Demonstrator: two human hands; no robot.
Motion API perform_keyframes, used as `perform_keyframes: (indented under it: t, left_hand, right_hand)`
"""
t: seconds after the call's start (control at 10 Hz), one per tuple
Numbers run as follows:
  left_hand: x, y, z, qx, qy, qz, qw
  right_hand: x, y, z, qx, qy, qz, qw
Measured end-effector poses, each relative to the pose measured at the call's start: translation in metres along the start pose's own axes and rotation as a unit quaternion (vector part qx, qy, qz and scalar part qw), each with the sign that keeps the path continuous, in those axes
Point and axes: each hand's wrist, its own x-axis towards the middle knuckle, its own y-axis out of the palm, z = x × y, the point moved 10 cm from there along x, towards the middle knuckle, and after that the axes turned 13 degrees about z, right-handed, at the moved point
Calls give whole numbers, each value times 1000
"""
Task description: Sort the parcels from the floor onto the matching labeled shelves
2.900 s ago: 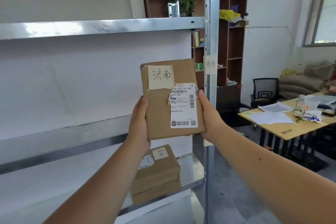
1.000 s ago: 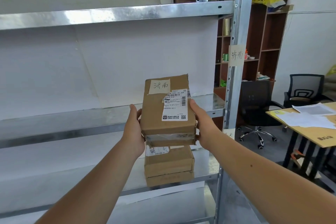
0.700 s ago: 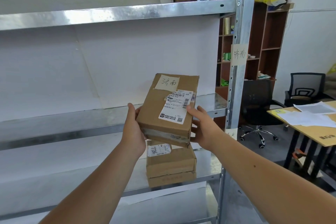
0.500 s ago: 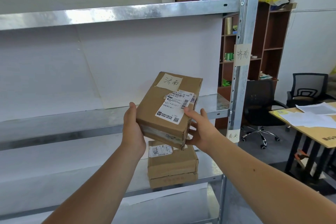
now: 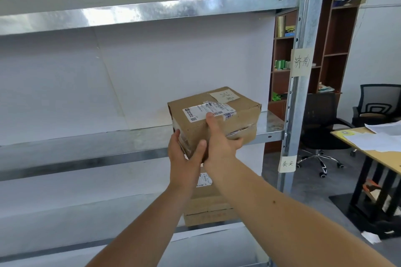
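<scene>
A brown cardboard parcel (image 5: 234, 115) with a handwritten yellow note and a white shipping label lies flat, its far end over the front edge of the middle metal shelf (image 5: 86, 143). My left hand (image 5: 184, 156) grips its near left corner from below. My right hand (image 5: 219, 138) holds its near side, thumb on the top label. A handwritten paper label (image 5: 302, 62) is taped to the shelf upright (image 5: 297, 104) at this level; a second label (image 5: 287, 163) hangs lower. Another brown parcel (image 5: 208, 206) sits on the shelf below, partly hidden by my arms.
The top metal shelf (image 5: 152, 11) runs across above. Right of the rack are a brown wooden bookcase (image 5: 334, 45), two black office chairs (image 5: 319, 123), and a wooden table (image 5: 373, 147) with papers. The floor is grey.
The parcel went from upright in front of me to lying flat, and moved forward and right to the middle shelf's edge. My right hand shifted from its side to its near end.
</scene>
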Motion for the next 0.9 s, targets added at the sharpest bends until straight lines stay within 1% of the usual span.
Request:
perform_keyframes:
  t: [0.1, 0.2, 0.3, 0.4, 0.5, 0.6, 0.7, 0.8, 0.9]
  left_hand:
    - [15, -4, -2, -11, 26, 17, 999]
    - [26, -19, 0, 17, 2, 8, 1000]
    - [37, -31, -3, 69, -14, -5, 998]
    - [47, -35, -3, 79, -24, -7, 997]
    - [57, -35, 1, 91, -45, 2, 995]
    - [68, -33, 3, 113, -68, 9, 991]
    - [78, -27, 7, 89, -92, 20, 992]
    - [80, -25, 8, 59, -108, -4, 992]
    - [80, -27, 11, 59, -123, -50, 989]
  right_hand:
    - [8, 13, -8, -23, 16, -24, 999]
    - [14, 19, -13, -63, 28, -17, 997]
    - [30, 15, -13, -68, 53, -20, 996]
    - [53, -13, 8, -92, 29, -60, 994]
    - [59, -49, 39, -140, -8, -120, 983]
    - [63, -70, 64, -159, -45, -139, 976]
    - [76, -94, 77, -168, -63, -134, 975]
    - [80, -124, 85, -192, -75, -136, 969]
    - [76, -156, 74, -189, 3, -163, 968]
